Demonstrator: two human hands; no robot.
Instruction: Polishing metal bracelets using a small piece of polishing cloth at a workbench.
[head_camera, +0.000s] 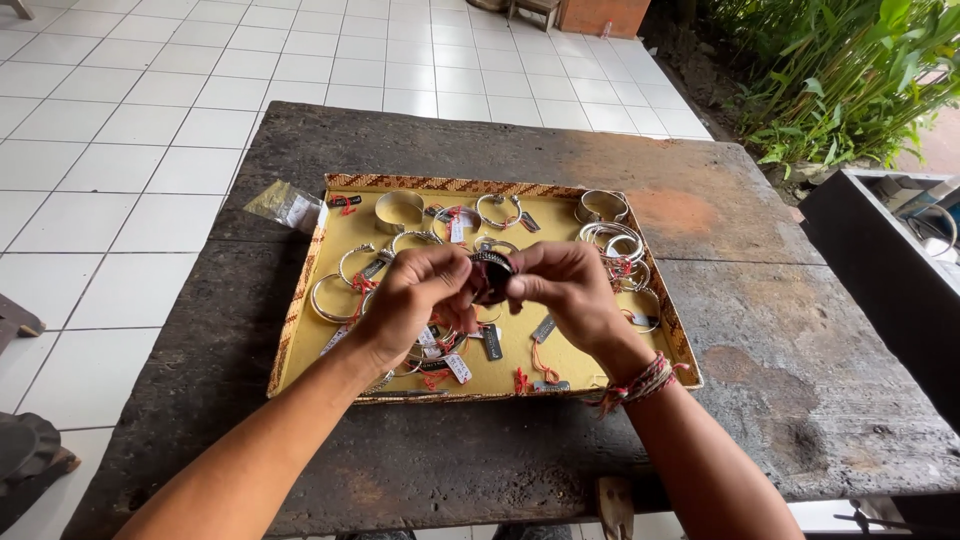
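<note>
A dark round bangle (491, 272) is being held up between both hands over the tray (300, 345) on the counter (760, 330), left hand (415, 295) and right hand (565, 285) pinching opposite edges, seemingly inspecting it, with careful turning called for next.

Dark, weathered wooden table (760, 330), worn and stained, with a reddish patch up and to the right of the grip. Stands on a white tiled floor (120, 150). Directly under the grip a flat yellow tray (300, 345) with a woven patterned rim lies on the tabletop, taking up its middle. Small clear plastic bag (285, 205) lies on the wood well to the upper left of the grip, touching the tray's far left corner. Bare wood on every side of the tray.
</note>
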